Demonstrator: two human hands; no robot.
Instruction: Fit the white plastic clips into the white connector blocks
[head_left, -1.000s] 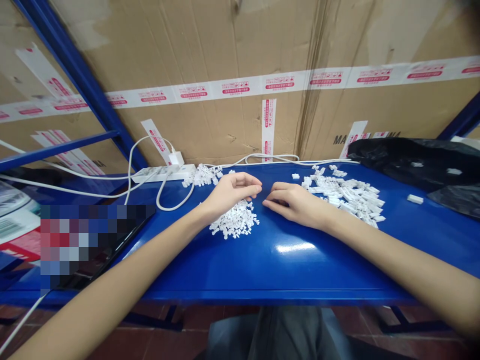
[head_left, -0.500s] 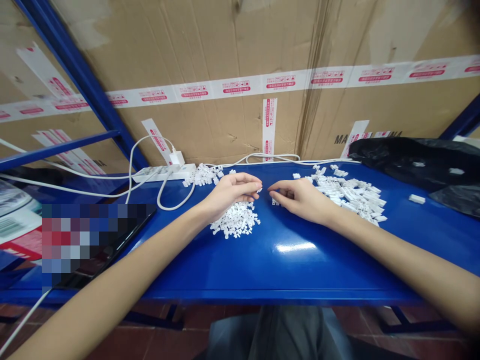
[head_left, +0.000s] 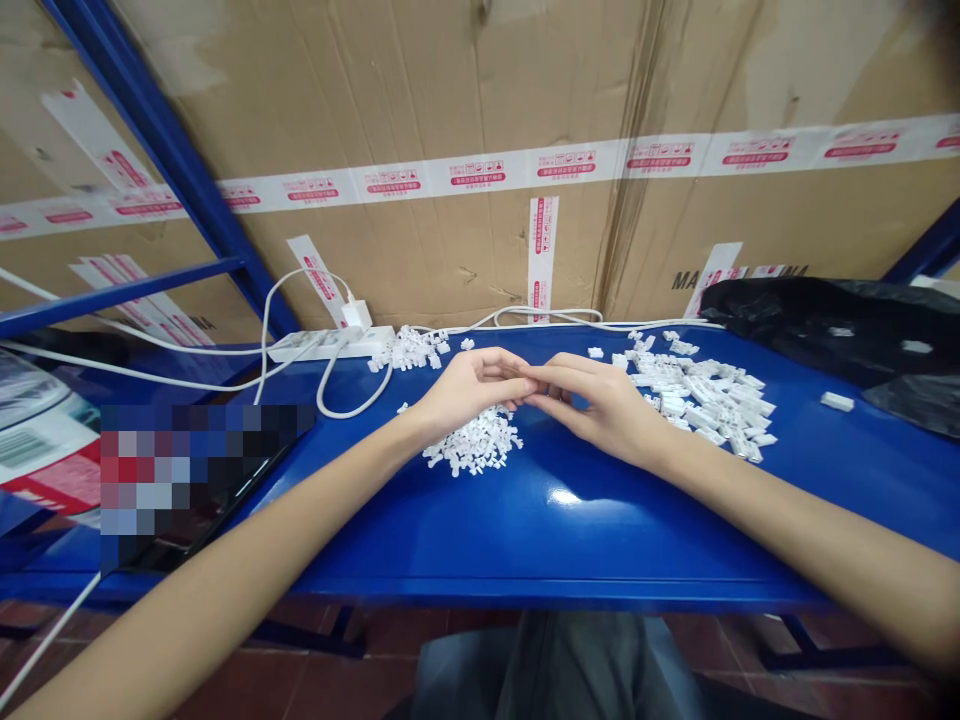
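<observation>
My left hand (head_left: 469, 385) and my right hand (head_left: 600, 400) meet fingertip to fingertip above the blue table (head_left: 570, 520). Both pinch shut around something small that the fingers hide. Under my left hand lies a heap of small white plastic parts (head_left: 476, 445). A wider pile of white plastic pieces (head_left: 705, 395) spreads out just right of my right hand. A third small cluster of white parts (head_left: 409, 350) lies behind my left hand.
A white power strip (head_left: 330, 343) with a plugged charger and white cables (head_left: 352, 385) sits at the back left. Black plastic sheet (head_left: 832, 325) covers the back right. Taped cardboard boxes (head_left: 480, 150) form the back wall. A dark tray (head_left: 210, 500) lies at left.
My hands rose off the table and came together. One second ago the right hand lay on the surface; half a second ago each hand pinched separately with a gap between them.
</observation>
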